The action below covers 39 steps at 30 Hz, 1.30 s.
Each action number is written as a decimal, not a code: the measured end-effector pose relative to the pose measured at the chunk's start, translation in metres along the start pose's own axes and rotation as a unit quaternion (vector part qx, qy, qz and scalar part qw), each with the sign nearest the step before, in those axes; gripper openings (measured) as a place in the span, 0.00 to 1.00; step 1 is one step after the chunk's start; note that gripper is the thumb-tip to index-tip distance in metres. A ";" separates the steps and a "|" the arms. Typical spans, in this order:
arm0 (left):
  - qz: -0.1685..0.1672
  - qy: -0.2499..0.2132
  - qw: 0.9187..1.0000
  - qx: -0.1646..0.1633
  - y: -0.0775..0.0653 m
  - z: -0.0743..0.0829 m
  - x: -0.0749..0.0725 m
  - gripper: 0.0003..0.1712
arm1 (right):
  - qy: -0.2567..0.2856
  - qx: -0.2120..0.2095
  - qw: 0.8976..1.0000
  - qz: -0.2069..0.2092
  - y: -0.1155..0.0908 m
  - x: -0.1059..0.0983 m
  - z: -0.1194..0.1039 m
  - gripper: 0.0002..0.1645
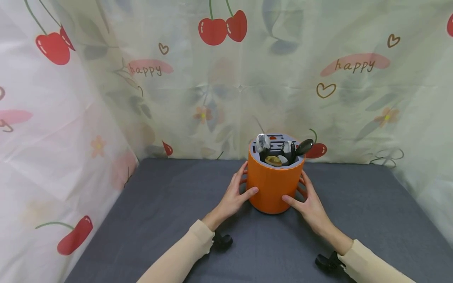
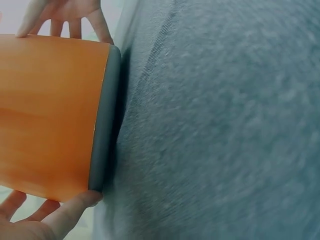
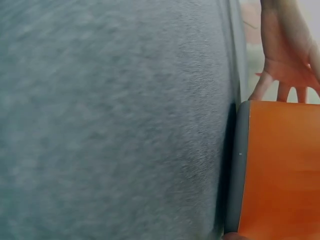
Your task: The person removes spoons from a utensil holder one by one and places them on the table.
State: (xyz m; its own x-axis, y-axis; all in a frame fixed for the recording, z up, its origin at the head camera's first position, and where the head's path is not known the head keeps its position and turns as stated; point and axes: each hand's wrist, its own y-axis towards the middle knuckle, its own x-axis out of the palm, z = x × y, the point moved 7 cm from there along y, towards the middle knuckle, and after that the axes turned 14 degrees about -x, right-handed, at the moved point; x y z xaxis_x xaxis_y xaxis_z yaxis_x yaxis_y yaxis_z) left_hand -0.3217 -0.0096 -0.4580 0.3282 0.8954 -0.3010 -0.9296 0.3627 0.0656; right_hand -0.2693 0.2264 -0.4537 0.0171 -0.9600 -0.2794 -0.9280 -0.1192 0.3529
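Observation:
An orange cylindrical utensil holder (image 1: 274,188) stands upright toward the back of the grey table, with a slotted grey top. From its front opening rise several utensil ends, among them a black spoon-shaped one (image 1: 304,147) leaning right and a shiny silver one (image 1: 262,142) at left. My left hand (image 1: 235,194) holds the holder's left side, thumb in front and fingers round the far side. On the opposite side, my right hand (image 1: 308,204) grips it the same way. In the left wrist view the holder's dark base rim (image 2: 106,120) is close over the cloth.
Grey cloth covers the table (image 1: 170,208). A patterned curtain (image 1: 212,78) with cherries hangs right behind the table's back edge and along both sides. Black straps with small devices (image 1: 223,241) sit at both wrists by the cream sleeves.

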 end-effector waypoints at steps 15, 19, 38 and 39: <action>0.015 -0.003 1.000 -0.003 -0.004 0.005 -0.025 0.50 | 0.023 -0.017 1.000 0.002 0.015 0.019 -0.008 0.61; 0.020 -0.008 1.000 -0.014 -0.008 0.005 -0.034 0.49 | 0.034 -0.024 0.999 -0.002 0.021 0.028 -0.010 0.61; 0.058 -0.057 0.993 -0.084 -0.025 -0.017 -0.096 0.48 | 0.070 -0.039 0.997 -0.006 0.044 0.088 -0.020 0.59; 0.058 -0.060 0.993 -0.088 -0.026 -0.018 -0.098 0.48 | 0.070 -0.040 0.997 -0.005 0.045 0.091 -0.021 0.59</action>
State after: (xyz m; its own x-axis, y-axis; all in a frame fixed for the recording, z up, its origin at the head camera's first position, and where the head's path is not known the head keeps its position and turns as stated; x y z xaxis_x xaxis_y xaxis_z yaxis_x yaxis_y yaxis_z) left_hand -0.3329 -0.1114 -0.4471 0.2252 0.9568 -0.1842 -0.9737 0.2142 -0.0778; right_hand -0.3018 0.1285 -0.4444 0.0842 -0.9839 -0.1577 -0.8948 -0.1443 0.4225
